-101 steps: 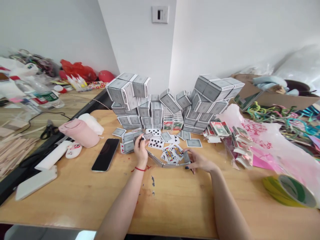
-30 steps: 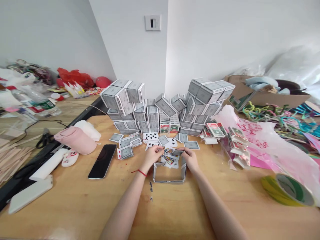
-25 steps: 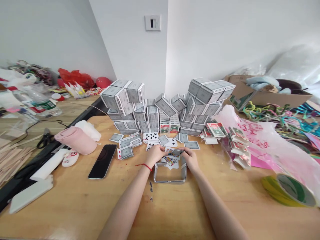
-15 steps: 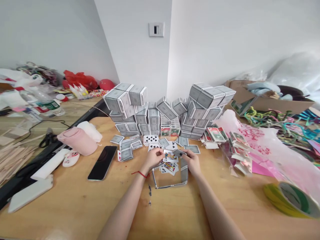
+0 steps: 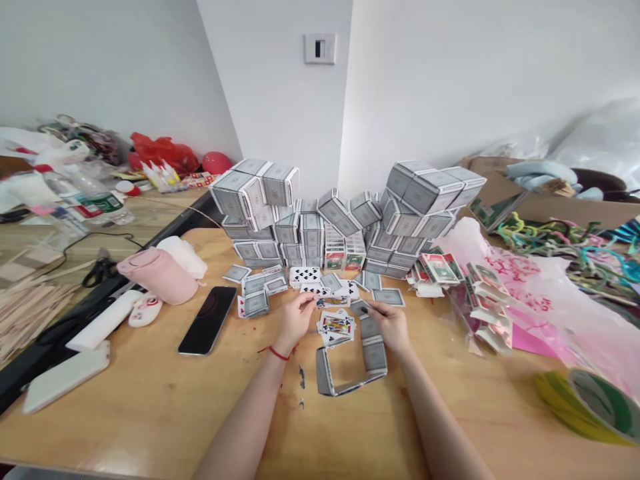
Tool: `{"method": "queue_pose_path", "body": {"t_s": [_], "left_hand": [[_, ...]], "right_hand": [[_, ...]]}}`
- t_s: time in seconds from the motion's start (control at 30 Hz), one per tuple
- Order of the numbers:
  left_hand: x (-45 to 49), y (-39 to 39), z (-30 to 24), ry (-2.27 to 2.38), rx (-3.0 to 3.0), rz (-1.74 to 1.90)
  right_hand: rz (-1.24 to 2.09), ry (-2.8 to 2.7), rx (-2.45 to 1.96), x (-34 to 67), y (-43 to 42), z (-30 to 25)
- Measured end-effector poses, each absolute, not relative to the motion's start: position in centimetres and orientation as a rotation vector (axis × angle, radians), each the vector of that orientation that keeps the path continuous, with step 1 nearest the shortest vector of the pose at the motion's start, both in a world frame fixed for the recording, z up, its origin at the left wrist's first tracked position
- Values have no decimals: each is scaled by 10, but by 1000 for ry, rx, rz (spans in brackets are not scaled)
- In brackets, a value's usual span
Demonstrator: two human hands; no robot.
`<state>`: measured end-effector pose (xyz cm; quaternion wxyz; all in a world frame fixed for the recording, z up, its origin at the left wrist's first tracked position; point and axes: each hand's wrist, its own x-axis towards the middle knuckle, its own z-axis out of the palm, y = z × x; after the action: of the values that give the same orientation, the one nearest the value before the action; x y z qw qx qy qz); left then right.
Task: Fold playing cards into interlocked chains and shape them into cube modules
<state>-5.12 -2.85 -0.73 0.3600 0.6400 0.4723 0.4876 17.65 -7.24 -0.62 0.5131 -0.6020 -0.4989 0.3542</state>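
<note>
My left hand (image 5: 296, 321), with a red string at the wrist, pinches a face-up playing card (image 5: 334, 302) by its left edge. My right hand (image 5: 391, 325) has its fingers closed on the end of a strip of joined playing cards (image 5: 374, 357). The strip stands on edge and bends round into an open loop towards me. Between my hands lies a small pile of face-up cards (image 5: 336, 325). Behind them stand grey blocks made from cards (image 5: 250, 193), stacked higher at left and right (image 5: 425, 193).
A black phone (image 5: 207, 321) and a pink roll (image 5: 163, 277) lie to the left. At right are card boxes (image 5: 439, 269), a pink-printed plastic bag (image 5: 520, 280) and a roll of yellow-green tape (image 5: 590, 407). Loose cards (image 5: 256, 303) lie before the left stack.
My left hand has moved slightly left, away from the pile, with the card now tilted. The strip's loop has swung right and its left end has come away from the pile.
</note>
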Motion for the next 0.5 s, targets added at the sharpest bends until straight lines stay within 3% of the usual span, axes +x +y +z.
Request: {"method": "queue_pose_path", "body": {"t_s": [0.5], "left_hand": [[-52, -32, -6, 1214, 1718, 1384]], "right_hand": [[858, -1202, -1449, 175, -74, -8]]}}
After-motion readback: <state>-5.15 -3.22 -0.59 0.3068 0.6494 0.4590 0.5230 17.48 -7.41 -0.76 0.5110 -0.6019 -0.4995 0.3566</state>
